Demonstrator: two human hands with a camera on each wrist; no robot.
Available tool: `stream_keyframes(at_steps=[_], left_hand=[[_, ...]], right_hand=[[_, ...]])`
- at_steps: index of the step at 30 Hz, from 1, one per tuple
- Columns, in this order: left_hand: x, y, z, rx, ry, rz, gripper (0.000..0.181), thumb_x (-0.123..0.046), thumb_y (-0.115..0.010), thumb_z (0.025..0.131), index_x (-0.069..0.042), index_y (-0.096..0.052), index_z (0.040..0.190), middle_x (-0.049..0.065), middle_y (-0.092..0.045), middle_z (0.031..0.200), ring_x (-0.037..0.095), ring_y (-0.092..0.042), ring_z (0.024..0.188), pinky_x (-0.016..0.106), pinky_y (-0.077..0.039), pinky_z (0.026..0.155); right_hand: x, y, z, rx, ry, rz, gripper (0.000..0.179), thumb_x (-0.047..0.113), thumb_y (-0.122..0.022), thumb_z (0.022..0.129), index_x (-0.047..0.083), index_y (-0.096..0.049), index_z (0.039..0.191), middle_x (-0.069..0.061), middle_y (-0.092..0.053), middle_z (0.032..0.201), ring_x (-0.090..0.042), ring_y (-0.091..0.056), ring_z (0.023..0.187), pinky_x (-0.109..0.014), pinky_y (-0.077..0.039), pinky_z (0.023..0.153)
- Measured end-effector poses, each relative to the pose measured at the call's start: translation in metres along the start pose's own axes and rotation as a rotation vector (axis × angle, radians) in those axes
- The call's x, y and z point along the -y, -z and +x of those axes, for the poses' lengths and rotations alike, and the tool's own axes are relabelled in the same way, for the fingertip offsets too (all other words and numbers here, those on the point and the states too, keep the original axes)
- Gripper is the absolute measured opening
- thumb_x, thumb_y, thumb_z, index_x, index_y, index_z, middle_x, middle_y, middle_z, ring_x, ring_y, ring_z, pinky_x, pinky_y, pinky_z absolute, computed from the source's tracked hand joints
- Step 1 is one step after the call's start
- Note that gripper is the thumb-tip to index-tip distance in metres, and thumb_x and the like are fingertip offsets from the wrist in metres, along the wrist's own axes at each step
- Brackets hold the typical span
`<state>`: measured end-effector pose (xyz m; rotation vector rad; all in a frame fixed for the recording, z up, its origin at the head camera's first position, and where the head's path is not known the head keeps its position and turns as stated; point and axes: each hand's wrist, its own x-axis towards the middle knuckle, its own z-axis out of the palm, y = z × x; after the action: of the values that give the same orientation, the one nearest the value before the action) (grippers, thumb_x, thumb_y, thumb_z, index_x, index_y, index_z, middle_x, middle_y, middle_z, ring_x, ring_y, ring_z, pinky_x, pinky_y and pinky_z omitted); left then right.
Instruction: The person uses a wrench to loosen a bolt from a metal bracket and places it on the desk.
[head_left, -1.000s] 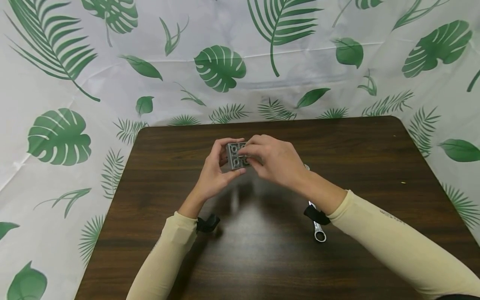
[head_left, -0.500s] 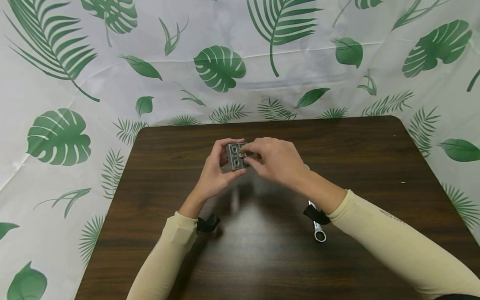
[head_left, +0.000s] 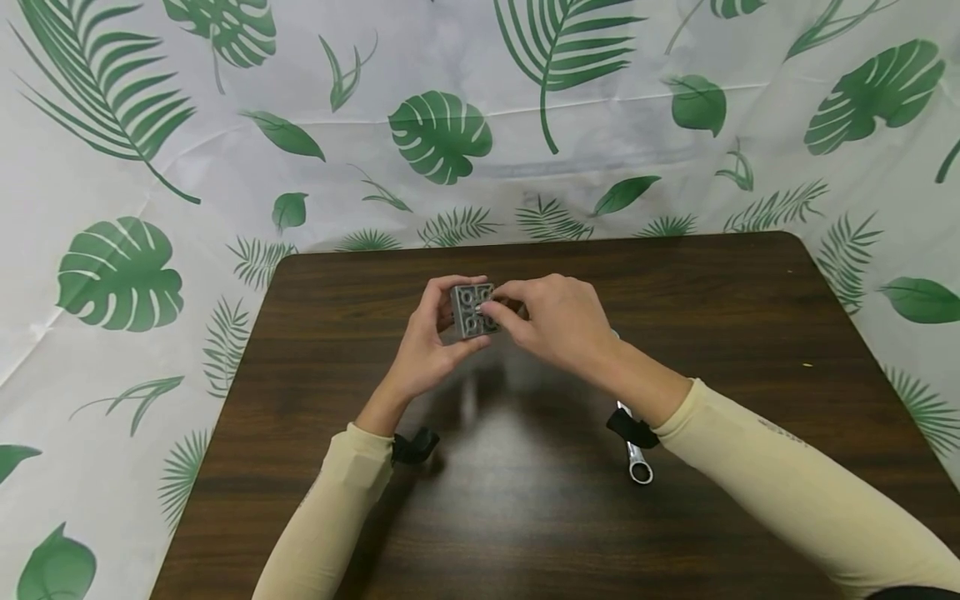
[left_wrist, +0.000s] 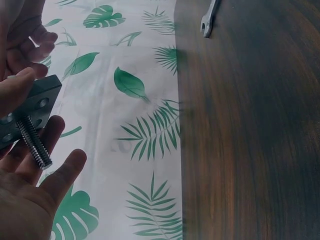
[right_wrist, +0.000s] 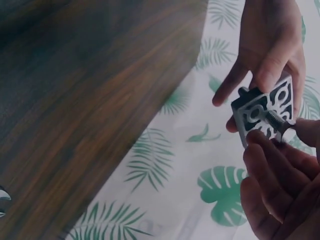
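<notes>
Bolt [left_wrist: 35, 142] runs through grey block [head_left: 463, 323]

Left hand [head_left: 422, 354] grips the block by its edges, up above the bench [head_left: 510, 517]. Right hand [head_left: 561, 321] pinches the bolt's head at the recessed face; the threaded shank juts from the opposite, flat side. A metal wrench [head_left: 640, 468] lies on the bench, partly hidden by the right forearm [head_left: 651, 385] in the head view.
</notes>
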<state>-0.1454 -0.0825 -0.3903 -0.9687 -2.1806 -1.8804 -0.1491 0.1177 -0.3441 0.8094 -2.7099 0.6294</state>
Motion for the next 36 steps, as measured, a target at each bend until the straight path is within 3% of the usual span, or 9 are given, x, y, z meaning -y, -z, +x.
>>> stream_keyframes(at_steps=[3, 8, 10, 12, 16, 19, 26, 29, 36], left_hand=[[0.0003, -0.0003, -0.0002, 0.003, 0.004, -0.001, 0.069, 0.015, -0.074, 0.078, 0.008, -0.036, 0.136, 0.023, -0.048, 0.141, 0.032, -0.059, 0.114, 0.04, -0.052, 0.088], [0.0, -0.0003, -0.0002, -0.001, 0.012, -0.008, 0.069, 0.015, -0.074, 0.078, 0.008, -0.035, 0.135, 0.023, -0.048, 0.141, 0.032, -0.058, 0.114, 0.04, -0.052, 0.089], [-0.0004, -0.0001, 0.0, -0.001, 0.014, -0.007, 0.069, 0.015, -0.074, 0.079, 0.008, -0.035, 0.136, 0.021, -0.049, 0.141, 0.031, -0.058, 0.113, 0.04, -0.052, 0.089], [-0.0007, 0.0002, 0.0001, -0.005, 0.013, 0.001, 0.069, 0.014, -0.074, 0.078, 0.008, -0.036, 0.135, 0.021, -0.05, 0.14, 0.031, -0.059, 0.112, 0.04, -0.052, 0.088], [-0.0014, -0.0001, 0.0002, -0.007, 0.006, 0.001, 0.069, 0.015, -0.074, 0.078, 0.008, -0.036, 0.135, 0.022, -0.05, 0.139, 0.031, -0.059, 0.113, 0.04, -0.052, 0.088], [-0.0014, -0.0005, 0.0, 0.004, 0.004, -0.008, 0.069, 0.015, -0.074, 0.078, 0.008, -0.036, 0.136, 0.023, -0.048, 0.141, 0.032, -0.058, 0.115, 0.04, -0.052, 0.089], [-0.0004, -0.0001, -0.0012, -0.003, 0.003, -0.001, 0.069, 0.015, -0.074, 0.078, 0.009, -0.036, 0.135, 0.024, -0.049, 0.14, 0.031, -0.059, 0.113, 0.039, -0.051, 0.09], [-0.0001, 0.0003, -0.0016, -0.004, 0.004, -0.001, 0.069, 0.015, -0.074, 0.078, 0.009, -0.036, 0.135, 0.023, -0.049, 0.14, 0.032, -0.059, 0.113, 0.038, -0.051, 0.09], [-0.0005, 0.0006, -0.0013, -0.005, -0.002, -0.008, 0.069, 0.015, -0.074, 0.078, 0.009, -0.036, 0.135, 0.022, -0.049, 0.141, 0.033, -0.059, 0.114, 0.039, -0.052, 0.089]], right_hand=[[-0.0014, 0.0004, -0.0005, -0.002, 0.058, -0.011, 0.025, 0.033, -0.069, 0.093, 0.015, -0.075, 0.11, 0.005, -0.069, 0.082, -0.008, -0.057, 0.061, -0.029, -0.046, 0.05], [-0.0046, -0.0008, -0.0017, -0.076, 0.25, 0.019, 0.021, 0.01, -0.074, 0.086, 0.015, -0.076, 0.106, 0.0, -0.068, 0.102, -0.016, -0.062, 0.089, -0.034, -0.054, 0.063], [-0.0052, -0.0017, -0.0017, -0.098, 0.287, 0.032, 0.023, 0.01, -0.075, 0.085, 0.015, -0.076, 0.107, -0.001, -0.067, 0.105, -0.017, -0.061, 0.092, -0.034, -0.054, 0.063], [-0.0045, -0.0022, -0.0016, -0.111, 0.269, 0.031, 0.025, 0.017, -0.075, 0.087, 0.014, -0.075, 0.112, -0.001, -0.068, 0.104, -0.016, -0.061, 0.088, -0.033, -0.053, 0.061], [-0.0014, -0.0017, -0.0009, -0.087, 0.119, 0.006, 0.03, 0.037, -0.067, 0.093, 0.015, -0.074, 0.112, 0.004, -0.069, 0.084, -0.011, -0.056, 0.064, -0.03, -0.044, 0.049], [-0.0004, -0.0009, -0.0005, -0.054, 0.07, -0.015, 0.028, 0.038, -0.065, 0.095, 0.015, -0.076, 0.106, 0.005, -0.068, 0.075, -0.008, -0.052, 0.055, -0.029, -0.041, 0.045], [-0.0051, -0.0027, -0.0018, -0.085, 0.295, 0.015, 0.02, 0.008, -0.075, 0.085, 0.013, -0.077, 0.104, -0.001, -0.067, 0.102, -0.016, -0.062, 0.087, -0.032, -0.054, 0.063], [-0.0053, -0.0035, -0.0019, -0.095, 0.312, 0.026, 0.024, 0.008, -0.076, 0.083, 0.013, -0.076, 0.106, -0.001, -0.066, 0.105, -0.016, -0.062, 0.089, -0.033, -0.054, 0.064], [-0.0011, -0.0025, -0.0017, -0.092, 0.096, -0.005, 0.03, 0.039, -0.068, 0.092, 0.015, -0.075, 0.109, 0.004, -0.07, 0.088, -0.009, -0.057, 0.063, -0.029, -0.044, 0.048]])
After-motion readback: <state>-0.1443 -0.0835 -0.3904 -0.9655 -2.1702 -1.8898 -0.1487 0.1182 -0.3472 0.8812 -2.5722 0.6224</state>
